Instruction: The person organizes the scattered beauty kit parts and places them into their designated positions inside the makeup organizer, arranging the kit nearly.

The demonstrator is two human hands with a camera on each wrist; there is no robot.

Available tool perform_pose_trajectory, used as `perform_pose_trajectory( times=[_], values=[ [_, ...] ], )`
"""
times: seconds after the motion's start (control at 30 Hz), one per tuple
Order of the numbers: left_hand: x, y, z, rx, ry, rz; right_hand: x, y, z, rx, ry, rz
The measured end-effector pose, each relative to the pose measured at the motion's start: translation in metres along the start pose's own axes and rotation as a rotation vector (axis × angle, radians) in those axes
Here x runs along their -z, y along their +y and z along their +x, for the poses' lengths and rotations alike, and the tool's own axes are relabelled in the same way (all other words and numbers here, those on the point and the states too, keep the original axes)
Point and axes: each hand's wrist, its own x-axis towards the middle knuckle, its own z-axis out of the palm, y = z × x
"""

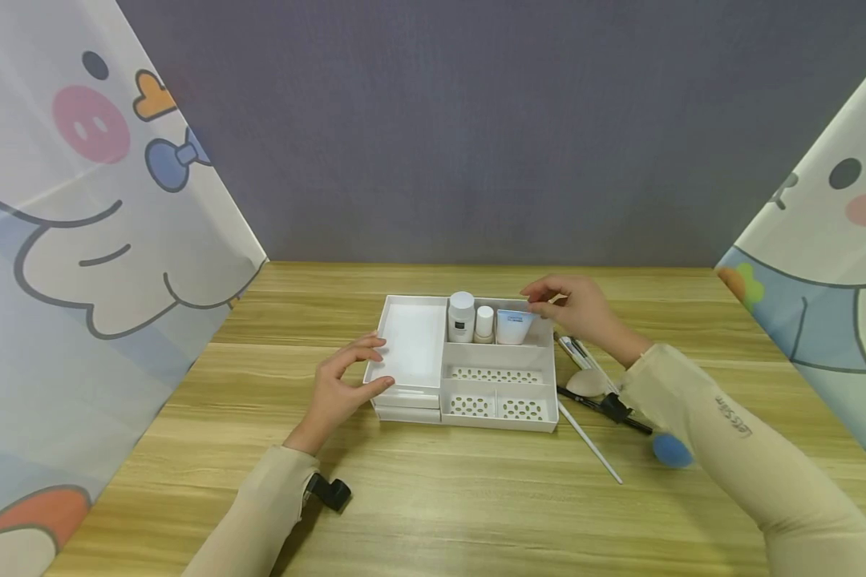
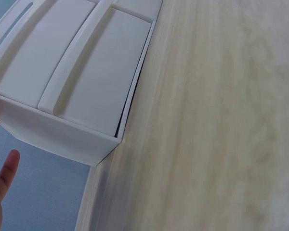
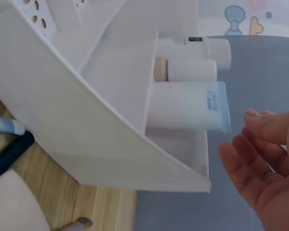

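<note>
A white desktop organizer (image 1: 414, 340) with drawers at its front left stands on the wooden table. In its back right compartment are a white-capped bottle (image 1: 461, 322), a smaller white-capped bottle (image 1: 484, 324) and a pale blue squeeze tube (image 1: 514, 327), cap end hidden. My right hand (image 1: 576, 308) is just beyond the tube's flat end, its fingers loosely bent; the right wrist view shows a gap between fingertips and tube (image 3: 190, 106). Spread along the organizer's left side, the fingers and thumb of my left hand (image 1: 337, 390) are at its edge. The left wrist view shows the drawer fronts (image 2: 96, 67).
Right of the organizer lie a thin white stick (image 1: 590, 442), a black-handled tool (image 1: 573, 395), a beige rounded pad (image 1: 586, 383) and slim white-and-dark items (image 1: 576, 353). A blue sponge (image 1: 672, 451) sits by my right sleeve. A grey panel (image 1: 491, 144) rises behind the table.
</note>
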Motion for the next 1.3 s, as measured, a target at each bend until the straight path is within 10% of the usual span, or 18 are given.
perform_pose_trajectory(
  times=[1.3],
  values=[
    [0.002, -0.002, -0.001, 0.014, -0.015, -0.021, 0.071, 0.047, -0.057, -0.177, 0.031, 0.033]
  ],
)
